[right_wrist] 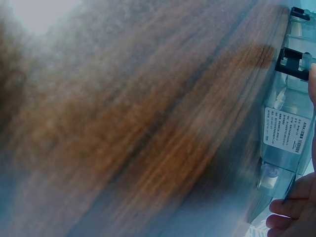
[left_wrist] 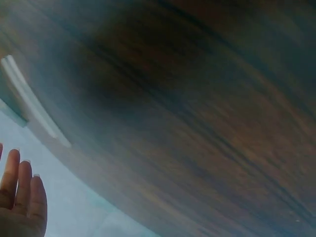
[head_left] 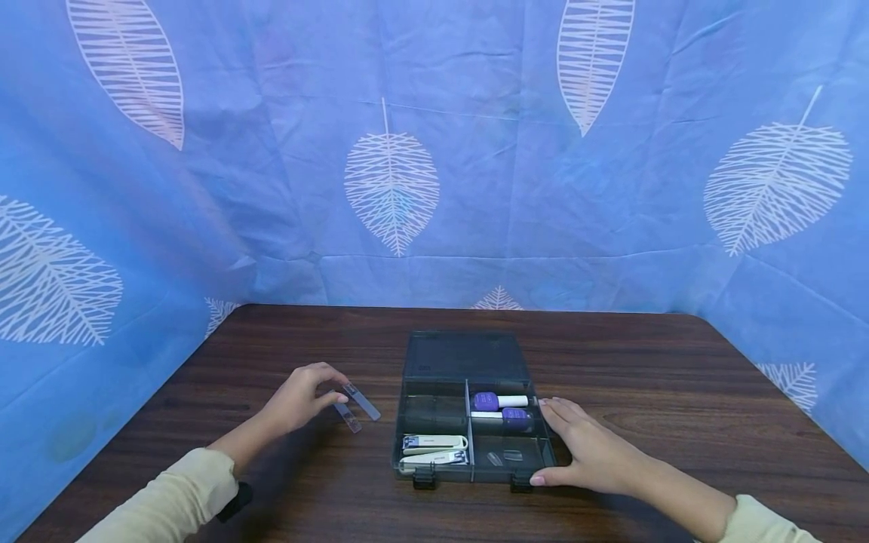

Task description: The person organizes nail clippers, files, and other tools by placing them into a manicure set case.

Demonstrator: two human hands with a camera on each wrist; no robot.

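Note:
On the table, a dark translucent compartment box (head_left: 444, 354) stands with its lid folded back. My right hand (head_left: 594, 449) holds its right side, thumb at the front clasp and fingers along the side; the right wrist view shows the fingers (right_wrist: 286, 212) by the box's far corner. Two purple nail polish bottles (head_left: 500, 401) lie in the right compartment, two nail clippers (head_left: 434, 443) in the front left one. My left hand (head_left: 305, 396), fingers loosely bent, is at the near ends of two clear plastic strips (head_left: 363, 402) left of the box. Whether it touches them is unclear.
Small clear pieces (head_left: 512, 455) lie in the front right compartment. A printed label (right_wrist: 286, 131) shows on the box in the right wrist view. Behind the brown wooden table (head_left: 645, 362) hangs a blue cloth (head_left: 502, 204) with white leaf prints.

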